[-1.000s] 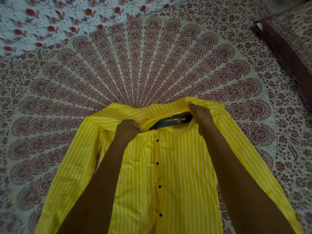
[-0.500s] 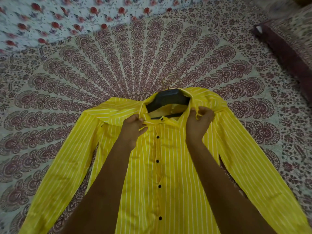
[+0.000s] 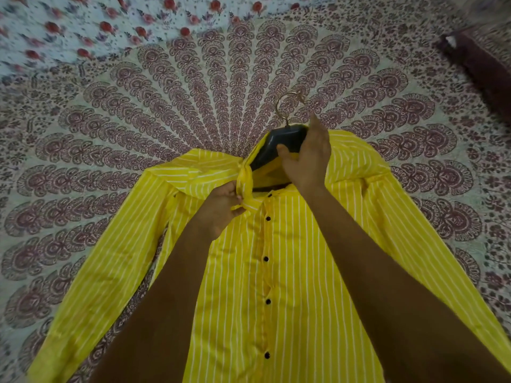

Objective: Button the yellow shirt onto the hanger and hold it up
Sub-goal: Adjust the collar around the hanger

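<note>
The yellow shirt (image 3: pixel 304 272) is spread front-up on the bed (image 3: pixel 83 244), apparently buttoned. The hanger (image 3: pixel 279 140), lodged in the neck, is gripped by the right hand (image 3: pixel 307 158), seemingly for lifting, while the collar (image 3: pixel 246 175) is pinched by the left hand (image 3: pixel 224 205) to steady it. The bed is covered by a maroon-patterned sheet (image 3: pixel 193 92).

Bed surface: covered by a cream bedspread (image 3: pixel 193 106) printed with maroon fan-shaped motifs, by which most of the frame is filled.
Upper left: a white cloth (image 3: pixel 83 29) with red flowers is seen adjoining it.
Upper right edge: a maroon-bordered pillow (image 3: pixel 481 64) is placed.
Lower centre: a yellow shirt (image 3: pixel 304 286), white-striped and black-buttoned, is spread front up, sleeves angled towards the lower corners.
Above the collar: a dark hanger (image 3: pixel 279 142) is seen, its hook over the bedspread.
</note>
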Motion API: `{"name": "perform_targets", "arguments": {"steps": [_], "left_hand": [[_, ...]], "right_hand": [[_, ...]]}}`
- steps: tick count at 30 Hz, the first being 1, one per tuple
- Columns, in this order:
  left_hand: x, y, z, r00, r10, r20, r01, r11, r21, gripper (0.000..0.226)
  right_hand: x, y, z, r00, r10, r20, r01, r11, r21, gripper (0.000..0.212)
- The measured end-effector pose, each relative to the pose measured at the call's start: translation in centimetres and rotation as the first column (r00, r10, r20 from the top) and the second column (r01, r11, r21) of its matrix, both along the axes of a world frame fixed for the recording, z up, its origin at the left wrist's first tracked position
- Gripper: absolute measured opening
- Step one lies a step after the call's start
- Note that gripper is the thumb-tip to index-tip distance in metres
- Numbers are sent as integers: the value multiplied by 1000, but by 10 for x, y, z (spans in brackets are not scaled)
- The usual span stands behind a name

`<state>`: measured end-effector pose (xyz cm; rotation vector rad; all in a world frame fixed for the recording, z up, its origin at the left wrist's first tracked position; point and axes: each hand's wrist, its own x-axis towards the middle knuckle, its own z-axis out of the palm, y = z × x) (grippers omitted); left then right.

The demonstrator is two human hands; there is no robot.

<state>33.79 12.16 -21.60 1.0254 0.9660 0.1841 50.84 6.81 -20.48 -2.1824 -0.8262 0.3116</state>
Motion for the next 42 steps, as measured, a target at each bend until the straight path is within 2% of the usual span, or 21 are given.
{"name": "perform_targets", "arguments": {"steps": [2,4,8,11,15,18,20,23,26,29,31,32,34,38,40,42], "left_hand": [[-3,-1,-1,999,5,-43,-5,1000,0,37],[-5,-1,-2,995,82,-54,-85,995,-57,34],[-4,4,-6,957,289,18,-277,932,-233,27],[2,-2,-19,914,405,11,-383,873,-303,31],[8,-19,-39,809,587,14,-554,771,-313,50],[3,-34,-47,850,527,9,-507,821,-261,54],[-1,-46,-48,875,476,-90,-484,857,-175,48],[-4,-57,-52,853,495,-168,-516,848,-121,39],[-4,-57,-49,845,526,-93,-534,827,-174,13],[-2,-54,-43,820,569,59,-529,793,-302,26],[1,-55,-39,825,544,157,-474,815,-334,27],[3,-56,-39,840,519,161,-453,833,-318,25],[4,-58,-41,864,500,54,-474,846,-242,24],[2,-61,-45,898,416,-142,-426,903,-53,36],[1,-59,-43,899,367,-239,-331,927,178,52],[1,-50,-38,897,360,-255,-215,860,462,63]], "right_hand": [[13,13,-3,994,94,-50,-98,993,-69,80],[18,17,-5,993,116,-22,-118,987,-106,76],[11,1,-11,994,102,50,-102,995,-5,62],[4,-12,-18,986,126,112,-134,989,67,61],[8,-15,-21,979,144,145,-144,989,-8,68],[9,-13,-17,985,138,108,-133,990,-52,76],[9,-11,-16,987,136,82,-131,989,-68,80],[9,-9,-15,990,129,64,-125,990,-66,81],[9,-10,-15,989,133,60,-128,989,-69,80],[8,-12,-15,988,139,73,-135,990,-48,78],[7,-15,-15,987,148,71,-145,988,-45,76],[7,-15,-15,986,152,70,-149,988,-40,75],[7,-17,-16,985,160,63,-160,987,-12,72],[9,-23,-19,978,203,51,-204,979,14,66],[9,-24,-20,975,218,38,-219,976,14,64],[10,-24,-17,976,220,1,-220,974,47,59]]}}
